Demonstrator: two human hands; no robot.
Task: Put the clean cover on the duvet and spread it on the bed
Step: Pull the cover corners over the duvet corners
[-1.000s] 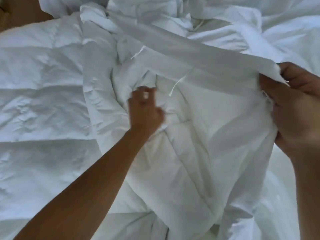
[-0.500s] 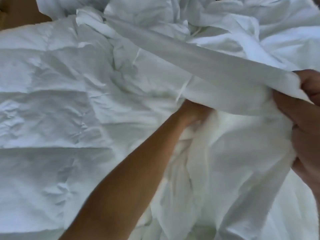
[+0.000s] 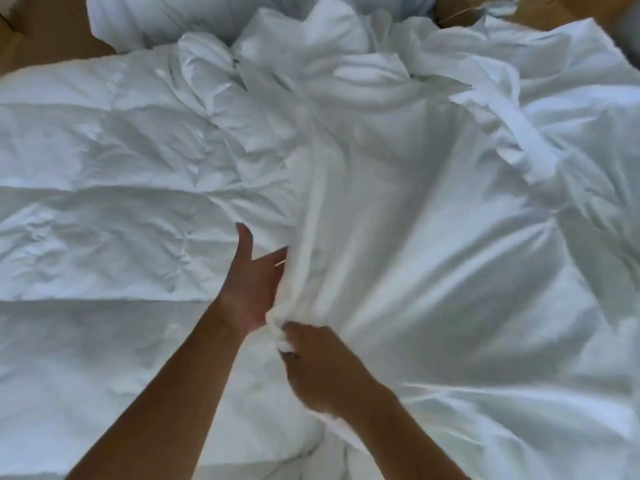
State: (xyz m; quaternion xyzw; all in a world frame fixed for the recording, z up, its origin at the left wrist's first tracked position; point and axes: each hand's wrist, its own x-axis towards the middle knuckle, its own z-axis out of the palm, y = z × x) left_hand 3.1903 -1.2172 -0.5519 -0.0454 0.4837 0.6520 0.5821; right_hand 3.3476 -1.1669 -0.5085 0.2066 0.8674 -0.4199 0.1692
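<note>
We see the quilted duvet spread over the left of the view. The smooth cover lies over its right part and is bunched at the far end. The right hand grips a gathered corner of the cover in curled fingers. Just beside it, the left hand is spread, thumb raised, fingers against the cover's folded edge.

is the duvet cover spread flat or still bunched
Bunched, not spread: the cover is gathered in folds at the right hand, which grips it, and crumpled beyond.
</note>
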